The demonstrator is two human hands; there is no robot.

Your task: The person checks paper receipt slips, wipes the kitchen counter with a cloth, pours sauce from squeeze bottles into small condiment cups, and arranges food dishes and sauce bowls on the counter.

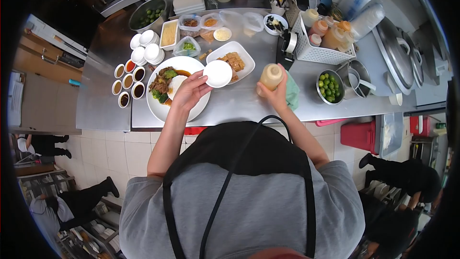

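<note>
My left hand (189, 90) is closed on the edge of a small white sauce dish (218, 74), holding it above the counter. Beneath that arm lies a round white plate (155, 108) with browned meat (163, 80), broccoli (158, 97), sauce and a white mound that looks like rice. My right hand (276, 92) is wrapped round a squeeze bottle (271, 76) of pale tan sauce, with a green cloth (293, 91) beside it. Between the hands, a white dish (247, 61) holds golden fried pieces (233, 61), partly hidden by the sauce dish.
Several sauce cups (128, 81) stand at the left, near stacked white dishes (152, 52). A bowl of small green limes (329, 87) and a white basket (323, 53) of squeeze bottles are at the right. Large metal lids (390, 50) lean farther right. Other people (402, 175) are behind.
</note>
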